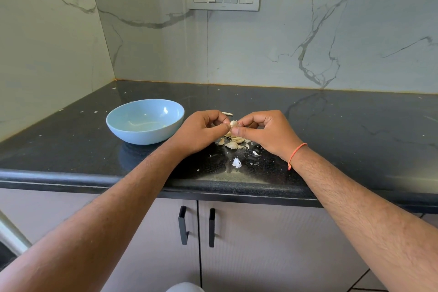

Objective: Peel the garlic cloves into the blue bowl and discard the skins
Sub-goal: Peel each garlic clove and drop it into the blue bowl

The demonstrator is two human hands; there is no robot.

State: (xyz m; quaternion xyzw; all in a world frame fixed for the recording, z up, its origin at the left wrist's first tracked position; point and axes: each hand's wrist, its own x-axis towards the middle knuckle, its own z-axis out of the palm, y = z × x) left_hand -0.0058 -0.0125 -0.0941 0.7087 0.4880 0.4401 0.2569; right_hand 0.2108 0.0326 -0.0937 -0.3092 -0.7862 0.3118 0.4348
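Both forearms reach out from under the camera over the counter (71, 149) edge, an orange thread on the right wrist. Beyond them my left hand (201, 133) and right hand (263, 133) meet, fingertips of both pinching one clove (233, 123) held just above the pile (233, 143) of cloves and loose skins. It should be light, firm and a little slick, its skin papery and brittle, so I would steady the body with one hand and pick at the tip. Left of my hands sits the bowl (125, 135), upright; whether the pale bits inside are cloves I cannot tell
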